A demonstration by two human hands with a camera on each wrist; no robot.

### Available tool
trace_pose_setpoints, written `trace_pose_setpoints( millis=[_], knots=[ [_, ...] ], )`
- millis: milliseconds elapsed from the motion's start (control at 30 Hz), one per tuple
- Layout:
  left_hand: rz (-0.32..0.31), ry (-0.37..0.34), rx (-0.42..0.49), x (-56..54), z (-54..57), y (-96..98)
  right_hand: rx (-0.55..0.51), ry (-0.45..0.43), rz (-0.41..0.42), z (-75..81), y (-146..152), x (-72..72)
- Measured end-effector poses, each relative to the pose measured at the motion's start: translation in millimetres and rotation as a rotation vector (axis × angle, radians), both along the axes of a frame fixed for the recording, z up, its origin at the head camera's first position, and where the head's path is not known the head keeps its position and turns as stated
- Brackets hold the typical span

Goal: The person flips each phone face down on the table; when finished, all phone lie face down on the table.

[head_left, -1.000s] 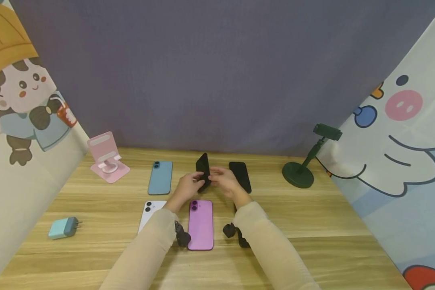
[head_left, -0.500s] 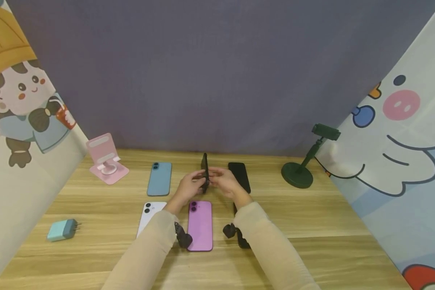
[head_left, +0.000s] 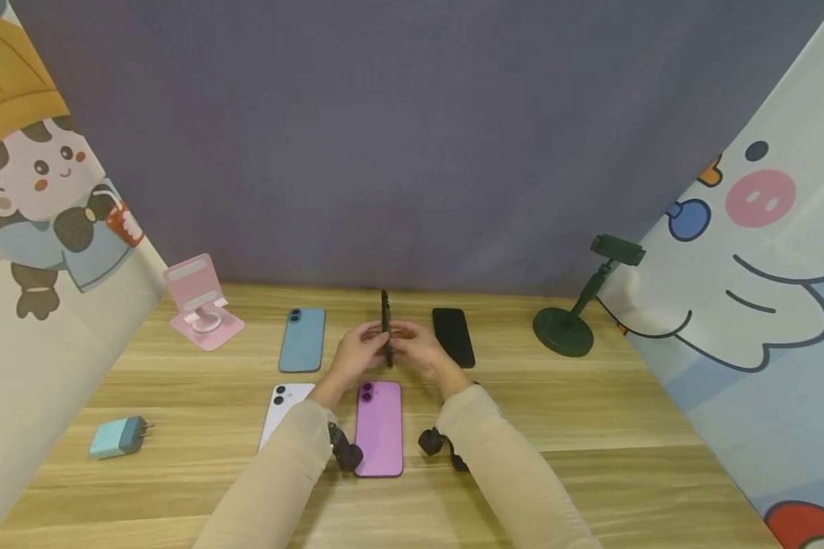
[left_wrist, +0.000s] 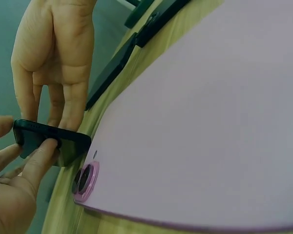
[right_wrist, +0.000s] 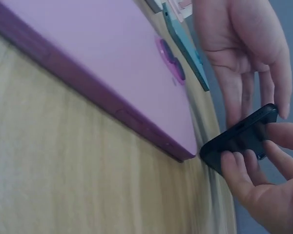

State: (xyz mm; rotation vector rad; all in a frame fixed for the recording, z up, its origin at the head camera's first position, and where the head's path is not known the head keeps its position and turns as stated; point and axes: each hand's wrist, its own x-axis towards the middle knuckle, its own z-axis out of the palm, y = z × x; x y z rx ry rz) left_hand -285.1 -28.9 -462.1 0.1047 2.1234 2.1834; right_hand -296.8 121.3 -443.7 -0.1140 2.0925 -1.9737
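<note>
Between both hands a black smartphone (head_left: 386,311) stands on its long edge, turned nearly edge-on to the head camera. My left hand (head_left: 358,352) pinches its left face; in the left wrist view a finger (left_wrist: 41,158) presses near the camera area. From the other side my right hand (head_left: 419,347) grips it, several fingertips (right_wrist: 229,161) bent against its face in the right wrist view. Just in front lies a pink phone (head_left: 380,435), camera side up. Another black phone (head_left: 455,335) lies flat to the right of the right hand.
A blue phone (head_left: 302,341) and a white phone (head_left: 281,404), partly under the left sleeve, lie to the left. Beyond them are a pink stand (head_left: 202,297) and a charger plug (head_left: 118,437). A green stand (head_left: 566,332) is far right. The right sleeve mostly hides another dark phone.
The held black phone has turned from showing its dark face to nearly edge-on. My right hand's fingers have shifted slightly left along it. The other phones lie where they were.
</note>
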Motion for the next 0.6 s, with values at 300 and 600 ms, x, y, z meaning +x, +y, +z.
trace_pose_setpoints(
  millis=[300,600],
  knots=[
    [0.016,0.080,-0.077,-3.5,0.2,-6.4,0.099,-0.030,-0.010,-4.2,-3,-0.5],
    [0.082,0.190,-0.413,-3.6,5.7,-13.2,0.176,0.010,-0.031,-12.5,-5,-2.7]
  ],
)
